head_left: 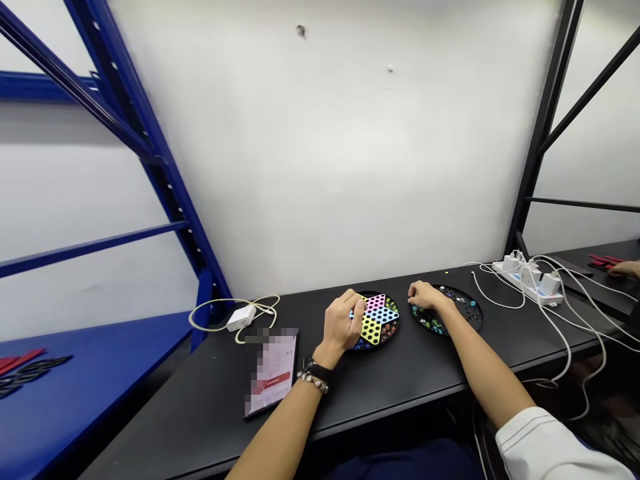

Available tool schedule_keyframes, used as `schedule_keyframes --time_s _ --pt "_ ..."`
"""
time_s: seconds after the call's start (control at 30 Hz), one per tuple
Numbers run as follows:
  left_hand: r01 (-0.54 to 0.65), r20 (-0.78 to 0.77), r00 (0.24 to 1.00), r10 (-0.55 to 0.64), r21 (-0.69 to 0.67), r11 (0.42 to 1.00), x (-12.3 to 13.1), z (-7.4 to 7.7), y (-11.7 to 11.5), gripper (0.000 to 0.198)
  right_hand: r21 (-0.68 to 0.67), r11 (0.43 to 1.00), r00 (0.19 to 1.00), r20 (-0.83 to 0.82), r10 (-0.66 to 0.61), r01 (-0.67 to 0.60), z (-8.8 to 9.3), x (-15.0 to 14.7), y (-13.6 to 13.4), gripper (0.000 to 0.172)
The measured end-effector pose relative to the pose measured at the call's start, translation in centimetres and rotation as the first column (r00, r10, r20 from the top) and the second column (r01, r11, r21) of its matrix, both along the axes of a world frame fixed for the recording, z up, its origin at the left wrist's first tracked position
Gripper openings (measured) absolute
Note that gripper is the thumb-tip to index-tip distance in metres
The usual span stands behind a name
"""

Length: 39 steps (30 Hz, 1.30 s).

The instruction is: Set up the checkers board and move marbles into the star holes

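A round Chinese checkers board [373, 330] lies on the black table, with a colored star of holes and marbles grouped around its rim. My left hand [345, 320] is over the board's left side with its fingers curled closed; whatever they hold, if anything, is hidden. To the right is a round black tray [473, 310] with loose glass marbles [435, 323] in it. My right hand [425, 295] reaches over the tray's left edge, fingers bent down and pressed together. I cannot make out anything between those fingertips.
A tablet [273, 373] lies left of my left forearm, near a white charger [241, 318] with a looped cable. At the right, a power strip [530, 283] trails white cables over the table edge. Another person's hand [625, 268] shows at far right. A white wall stands behind.
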<state>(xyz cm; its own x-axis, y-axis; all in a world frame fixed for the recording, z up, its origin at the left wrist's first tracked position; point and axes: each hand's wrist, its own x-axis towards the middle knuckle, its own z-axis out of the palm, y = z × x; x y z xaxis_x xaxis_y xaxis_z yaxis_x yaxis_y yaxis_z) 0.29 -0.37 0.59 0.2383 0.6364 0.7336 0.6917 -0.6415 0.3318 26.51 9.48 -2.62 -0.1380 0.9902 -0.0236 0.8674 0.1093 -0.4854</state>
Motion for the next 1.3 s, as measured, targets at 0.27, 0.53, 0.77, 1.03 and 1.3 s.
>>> schedule_keyframes --time_s 0.27,0.53,0.77,1.03,1.3 --pt "0.011 0.002 1.0 -0.011 -0.006 1.0 0.1 0.0 0.0 0.041 -0.021 1.0 0.999 -0.043 -0.014 0.013 0.2 0.2 0.0 0.011" --pt "0.024 0.002 1.0 -0.025 0.015 1.0 0.0 -0.2 0.1 0.039 -0.125 0.991 0.993 -0.114 0.031 -0.046 0.2 0.9 0.1 0.012" --pt "0.037 0.004 0.999 -0.037 0.017 0.999 0.0 -0.3 0.2 0.039 -0.145 0.987 0.987 -0.154 0.049 -0.072 -0.2 0.9 0.2 0.014" --pt "0.017 -0.013 1.0 -0.017 0.024 1.0 0.0 -0.3 0.2 0.04 -0.056 0.991 0.38 -0.925 -0.005 -0.125 3.1 2.1 -0.8 0.02" --pt "0.016 -0.018 1.0 -0.015 0.03 0.999 0.0 -0.3 0.2 0.039 -0.068 0.988 0.82 -0.567 0.078 -0.141 1.6 1.4 -0.6 0.03"
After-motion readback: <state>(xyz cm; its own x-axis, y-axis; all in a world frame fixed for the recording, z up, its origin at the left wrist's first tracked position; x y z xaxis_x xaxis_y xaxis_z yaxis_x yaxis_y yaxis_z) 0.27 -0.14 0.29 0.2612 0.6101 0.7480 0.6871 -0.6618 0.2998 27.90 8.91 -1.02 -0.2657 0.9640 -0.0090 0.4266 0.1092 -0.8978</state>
